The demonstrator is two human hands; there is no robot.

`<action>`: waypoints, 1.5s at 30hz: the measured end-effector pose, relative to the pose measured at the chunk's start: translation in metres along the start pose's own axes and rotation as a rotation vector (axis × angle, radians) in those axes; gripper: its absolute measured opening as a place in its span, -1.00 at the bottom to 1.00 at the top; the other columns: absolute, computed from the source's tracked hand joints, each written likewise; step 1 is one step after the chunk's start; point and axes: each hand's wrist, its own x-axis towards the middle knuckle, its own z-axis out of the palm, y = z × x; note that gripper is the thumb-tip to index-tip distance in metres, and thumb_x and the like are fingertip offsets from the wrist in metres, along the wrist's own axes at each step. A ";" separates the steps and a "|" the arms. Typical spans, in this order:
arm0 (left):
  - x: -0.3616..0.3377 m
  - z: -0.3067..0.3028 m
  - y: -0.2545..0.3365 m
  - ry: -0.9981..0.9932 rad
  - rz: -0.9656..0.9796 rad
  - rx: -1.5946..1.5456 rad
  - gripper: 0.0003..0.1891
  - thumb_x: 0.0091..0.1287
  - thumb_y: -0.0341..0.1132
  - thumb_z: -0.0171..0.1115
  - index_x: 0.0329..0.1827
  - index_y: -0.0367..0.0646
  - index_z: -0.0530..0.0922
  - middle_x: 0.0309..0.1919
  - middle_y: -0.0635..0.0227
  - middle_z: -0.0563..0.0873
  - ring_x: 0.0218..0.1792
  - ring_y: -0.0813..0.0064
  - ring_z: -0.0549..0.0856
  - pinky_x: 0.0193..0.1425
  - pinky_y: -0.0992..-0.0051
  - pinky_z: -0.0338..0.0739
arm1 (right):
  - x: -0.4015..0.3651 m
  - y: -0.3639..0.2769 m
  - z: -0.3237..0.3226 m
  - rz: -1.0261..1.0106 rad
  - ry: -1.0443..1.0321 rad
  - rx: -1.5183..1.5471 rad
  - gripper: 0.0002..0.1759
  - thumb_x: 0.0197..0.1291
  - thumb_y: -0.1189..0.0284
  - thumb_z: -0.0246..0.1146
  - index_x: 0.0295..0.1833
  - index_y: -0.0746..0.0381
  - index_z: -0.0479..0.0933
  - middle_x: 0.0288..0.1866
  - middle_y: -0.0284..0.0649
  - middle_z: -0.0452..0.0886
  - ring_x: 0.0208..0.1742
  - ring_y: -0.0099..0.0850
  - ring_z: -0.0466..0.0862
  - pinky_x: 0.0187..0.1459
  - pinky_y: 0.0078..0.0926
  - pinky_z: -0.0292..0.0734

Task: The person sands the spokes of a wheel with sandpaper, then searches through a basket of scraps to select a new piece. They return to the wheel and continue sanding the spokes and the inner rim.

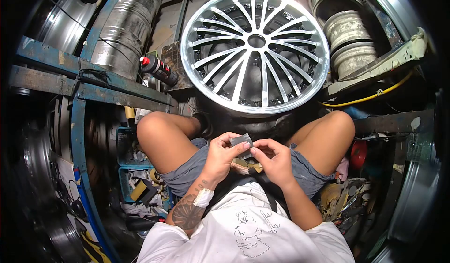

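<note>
A small dark grey piece of sheet material (pixel 241 141), perhaps sandpaper, is held between both hands above the lap. My left hand (pixel 223 153) pinches its left side, thumb on top. At its right edge, my right hand (pixel 272 157) has thumb and forefinger closed on it. The fingertips of the two hands nearly meet. Beyond the knees lies a large multi-spoke wheel rim (pixel 256 41) with a polished lip and a round centre hole, face up. Neither hand touches the rim.
A black bottle with a red cap (pixel 159 70) stands left of the rim. Blue metal racks (pixel 79 89) hold more rims (pixel 124 33) at the left. Stacked rims (pixel 349 38) and a yellow cable (pixel 375 95) are at the right. Blue baskets (pixel 125 188) sit beside the left leg.
</note>
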 end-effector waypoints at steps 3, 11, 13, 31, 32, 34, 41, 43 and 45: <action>-0.004 0.000 0.011 -0.016 -0.100 -0.101 -0.77 0.45 -0.44 0.50 0.07 -0.27 0.67 -0.08 0.28 0.82 -0.09 0.56 0.80 0.10 0.44 0.77 | 0.007 -0.001 -0.011 0.134 -0.063 0.127 -0.84 0.40 0.58 0.43 0.03 0.41 0.72 -0.17 -0.28 0.81 -0.18 -0.63 0.76 -0.06 -0.62 0.71; -0.004 -0.008 0.012 0.071 0.033 -0.011 -0.78 0.38 -0.51 0.54 -0.02 -0.26 0.65 -0.21 0.34 0.81 -0.22 0.67 0.78 -0.05 0.57 0.76 | 0.011 0.003 -0.010 0.168 -0.145 0.330 -0.78 0.45 0.57 0.40 0.13 0.39 0.63 -0.06 -0.25 0.75 -0.09 -0.61 0.73 0.03 -0.58 0.71; -0.002 -0.003 0.016 0.093 0.063 0.035 -0.77 0.35 -0.53 0.56 -0.04 -0.25 0.66 -0.25 0.36 0.81 -0.26 0.69 0.77 -0.08 0.61 0.74 | 0.013 0.000 -0.008 0.127 -0.198 0.361 -0.74 0.45 0.56 0.39 0.18 0.37 0.60 -0.01 -0.26 0.74 -0.02 -0.62 0.71 0.10 -0.56 0.66; 0.046 0.143 0.085 -0.692 1.531 0.825 -0.62 0.35 -0.18 0.21 0.22 0.07 0.62 0.08 0.26 0.72 -0.05 0.39 0.72 -0.07 0.36 0.58 | 0.200 -0.075 0.011 -0.741 -0.322 -0.942 -0.78 0.29 0.45 0.44 -0.19 0.23 0.50 -0.25 -0.13 0.53 -0.27 -0.11 0.60 -0.20 -0.20 0.52; 0.057 0.138 0.079 -0.661 1.499 0.825 -0.62 0.38 -0.15 0.19 0.24 0.07 0.62 0.09 0.26 0.71 -0.05 0.39 0.72 -0.07 0.37 0.57 | 0.207 -0.061 0.016 -0.784 -0.380 -1.029 -0.77 0.25 0.46 0.47 -0.18 0.21 0.52 -0.24 -0.13 0.54 -0.27 -0.09 0.59 -0.20 -0.18 0.51; 0.089 0.117 0.055 -0.514 1.468 0.932 -0.60 0.37 -0.14 0.20 0.25 0.04 0.62 0.04 0.30 0.69 -0.13 0.40 0.70 -0.10 0.34 0.55 | 0.209 -0.041 0.026 -0.777 -0.480 -1.193 -0.77 0.24 0.47 0.49 -0.06 0.14 0.60 -0.21 -0.16 0.57 -0.26 -0.07 0.60 -0.18 -0.15 0.52; 0.117 0.122 0.059 -0.469 1.250 1.064 -0.82 0.40 -0.15 0.22 -0.19 -0.02 0.69 -0.22 0.45 0.70 -0.18 0.45 0.70 -0.13 0.38 0.52 | 0.224 -0.035 0.040 -0.954 -0.562 -1.369 -0.53 0.15 0.45 0.34 0.22 0.05 0.77 -0.26 -0.35 0.56 -0.24 -0.38 0.60 -0.12 -0.34 0.45; 0.123 0.124 0.067 -0.423 1.167 1.080 -0.81 0.38 -0.17 0.23 -0.24 -0.04 0.71 -0.26 0.43 0.72 -0.19 0.43 0.71 -0.11 0.37 0.52 | 0.225 -0.043 0.048 -0.881 -0.595 -1.465 -0.52 0.13 0.45 0.41 0.23 0.02 0.77 -0.27 -0.38 0.58 -0.28 -0.39 0.58 -0.16 -0.34 0.44; 0.123 0.127 0.077 -0.397 1.150 1.121 -0.81 0.36 -0.19 0.25 -0.27 -0.07 0.72 -0.28 0.41 0.73 -0.19 0.40 0.71 -0.10 0.36 0.53 | 0.221 -0.050 0.053 -0.846 -0.589 -1.538 -0.47 0.10 0.44 0.38 0.25 -0.02 0.77 -0.32 -0.44 0.59 -0.29 -0.44 0.60 -0.17 -0.36 0.43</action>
